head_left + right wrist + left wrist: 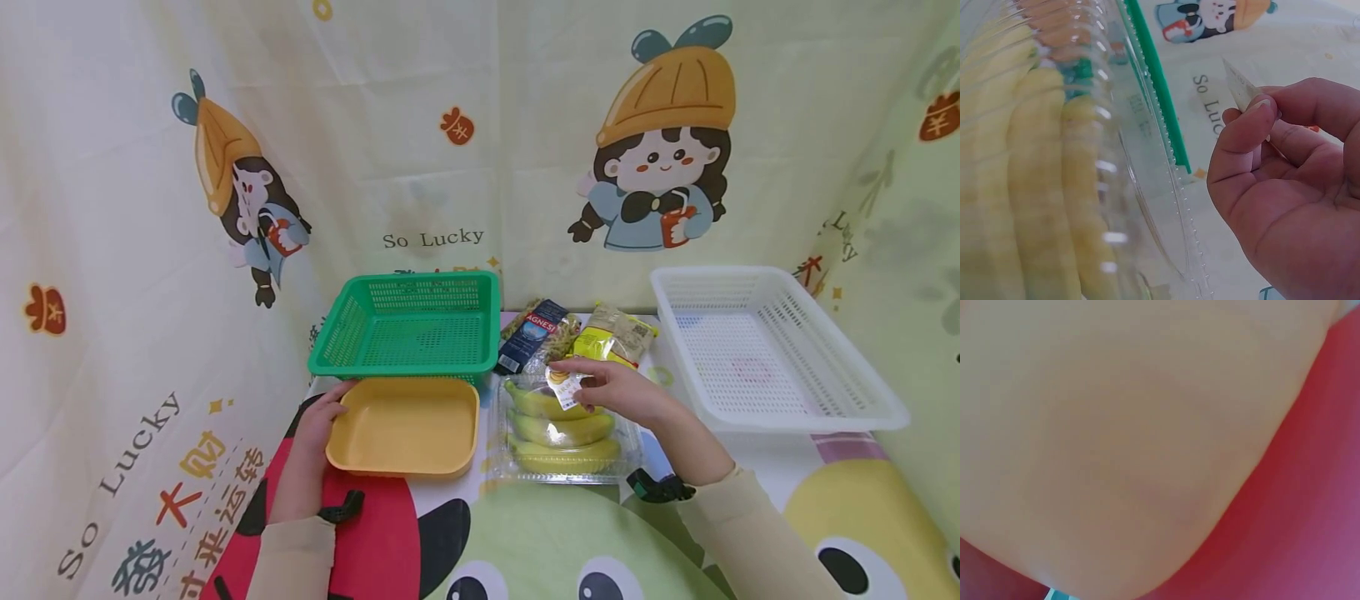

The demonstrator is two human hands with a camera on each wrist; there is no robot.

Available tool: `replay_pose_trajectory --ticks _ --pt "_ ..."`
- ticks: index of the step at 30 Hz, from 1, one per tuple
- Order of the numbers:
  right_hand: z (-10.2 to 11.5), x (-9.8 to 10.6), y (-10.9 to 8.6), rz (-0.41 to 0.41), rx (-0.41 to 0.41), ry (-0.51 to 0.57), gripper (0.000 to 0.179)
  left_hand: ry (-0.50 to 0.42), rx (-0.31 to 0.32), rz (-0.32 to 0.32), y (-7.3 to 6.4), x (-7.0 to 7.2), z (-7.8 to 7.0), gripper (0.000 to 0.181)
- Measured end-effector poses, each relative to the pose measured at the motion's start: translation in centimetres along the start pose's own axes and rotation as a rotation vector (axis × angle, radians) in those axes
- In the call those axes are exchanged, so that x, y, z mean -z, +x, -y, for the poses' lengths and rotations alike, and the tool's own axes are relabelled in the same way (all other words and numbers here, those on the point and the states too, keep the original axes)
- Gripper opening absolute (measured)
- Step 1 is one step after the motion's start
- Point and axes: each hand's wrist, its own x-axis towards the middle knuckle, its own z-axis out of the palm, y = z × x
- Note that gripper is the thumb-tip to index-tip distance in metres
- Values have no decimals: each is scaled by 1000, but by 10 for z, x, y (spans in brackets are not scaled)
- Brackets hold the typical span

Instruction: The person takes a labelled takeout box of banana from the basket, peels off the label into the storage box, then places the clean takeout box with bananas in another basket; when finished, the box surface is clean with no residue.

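Note:
My left hand [318,427] grips the left side of an orange-yellow plastic tray [405,429], its thumb by the rim. The left wrist view shows mostly a blurred pale shape over red cloth, so the fingertips are hidden there. With my right hand [611,390] I pinch a small white card [564,388] printted with a banana picture. That card [1239,86] is seen nearly edge-on between thumb and index finger in the right wrist view. Below this hand sits a clear lidded plastic box [558,479] holding several bananas [562,431].
A green mesh basket [405,367] stands behind the tray. Behind the banana box lie a dark-labelled AGNESI pasta bag [534,333] and a yellow-and-clear food bag [615,333]. At the right is a white mesh basket [750,358]. Printed cloth [525,200] hangs behind.

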Motion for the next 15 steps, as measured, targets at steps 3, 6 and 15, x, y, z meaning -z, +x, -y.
replay_pose_trajectory --ticks 3,6,15 --pt "1 0 0 -4 -2 -6 48 -22 5 -13 1 -5 2 54" --pt "2 0 0 -8 -2 -14 48 -40 9 -18 2 -8 4 55" --pt "11 0 3 9 2 -23 50 -101 -8 22 0 -11 3 55"
